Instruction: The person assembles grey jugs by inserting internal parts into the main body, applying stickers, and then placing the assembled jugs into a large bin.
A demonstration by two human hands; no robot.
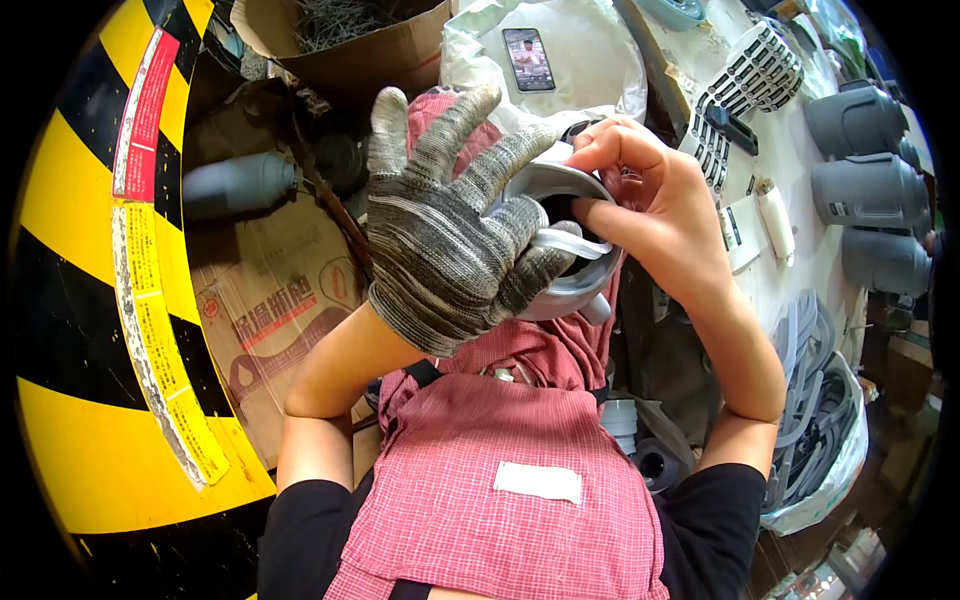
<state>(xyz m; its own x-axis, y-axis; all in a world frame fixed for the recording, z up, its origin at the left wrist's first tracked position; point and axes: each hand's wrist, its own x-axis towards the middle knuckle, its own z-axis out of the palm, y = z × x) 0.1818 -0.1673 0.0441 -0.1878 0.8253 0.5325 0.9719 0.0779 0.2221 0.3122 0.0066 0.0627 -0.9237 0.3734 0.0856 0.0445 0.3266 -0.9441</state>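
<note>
A round grey plastic jug (570,303) is held mouth-up over my lap, with a pale grey strip (572,242) across its dark opening. My left hand (450,225) wears a striped knit glove. Its thumb and forefinger close on the jug's near left rim by the strip, while the outer fingers spread up and away. My bare right hand (645,185) grips the far right rim, its thumb reaching into the mouth and the forefinger bent over the edge. What lies between those right fingertips is partly hidden.
A phone (528,60) lies on a white bag-covered surface ahead. Grey jugs (870,190) line the right bench, near a roll of labels (755,70) and a white tube (775,222). A sack of grey handles (815,420) stands lower right. A striped yellow-black panel (75,300) borders the left, beside cardboard (275,300).
</note>
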